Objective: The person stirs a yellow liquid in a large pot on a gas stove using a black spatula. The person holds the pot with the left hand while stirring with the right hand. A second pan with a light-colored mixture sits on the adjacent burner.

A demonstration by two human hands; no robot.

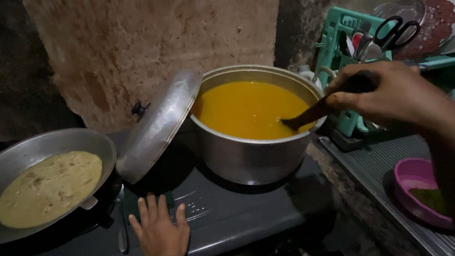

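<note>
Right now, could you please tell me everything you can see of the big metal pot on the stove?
The big metal pot is round, deep and silver-grey, likely aluminium. It stands upright on the dark stove top, uncovered and nearly full of smooth orange-yellow liquid. Its domed lid leans tilted against the left rim. The right hand holds a dark wooden spoon dipped in at the right side.

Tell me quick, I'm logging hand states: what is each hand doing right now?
Left hand: open, fingers spread, flat on the dark stove top, holding nothing.
Right hand: closed around the dark ladle handle, its end dipped in the orange soup.
</note>
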